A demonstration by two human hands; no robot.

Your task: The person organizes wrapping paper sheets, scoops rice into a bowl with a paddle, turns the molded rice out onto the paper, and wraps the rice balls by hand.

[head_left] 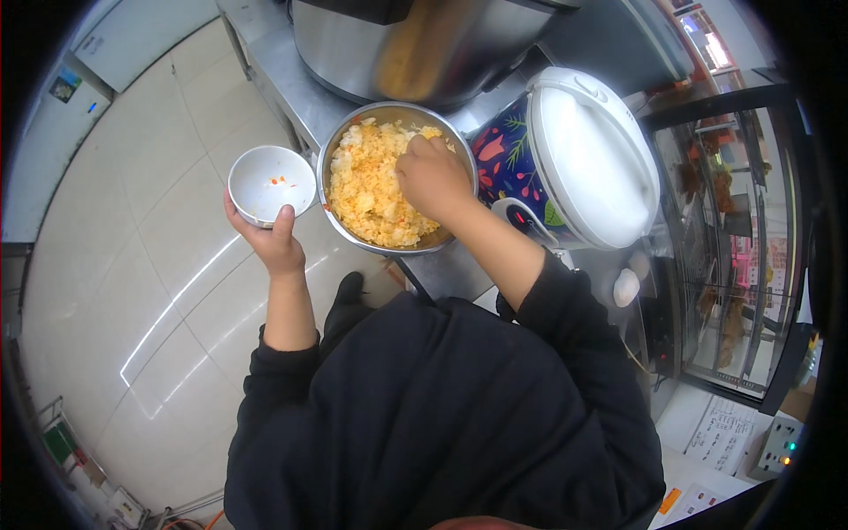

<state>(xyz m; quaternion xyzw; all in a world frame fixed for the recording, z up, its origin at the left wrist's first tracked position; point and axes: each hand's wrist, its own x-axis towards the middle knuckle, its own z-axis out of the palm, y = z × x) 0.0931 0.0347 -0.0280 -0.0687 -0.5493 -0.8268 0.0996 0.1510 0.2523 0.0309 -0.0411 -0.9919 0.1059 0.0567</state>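
Observation:
My left hand (275,245) is closed round the side of a small white bowl (249,200), thumb at the rim. A few orange bits and smears lie inside that bowl. To its right, a round steel basin (329,200) holds a heap of yellow-orange rice (369,184) with small orange pieces and paler clumps. My right hand (434,179) reaches over the basin's right side, its fingers curled down at the rice. The fingertips are hidden, so what they hold cannot be made out.
Behind the basin stands a large steel cooker (424,49) on a metal table (305,97). Close on the right is a rice cooker (601,159) with a white lid and dark floral side. A glass display cabinet (733,247) stands farther right. Tiled floor (168,274) lies left.

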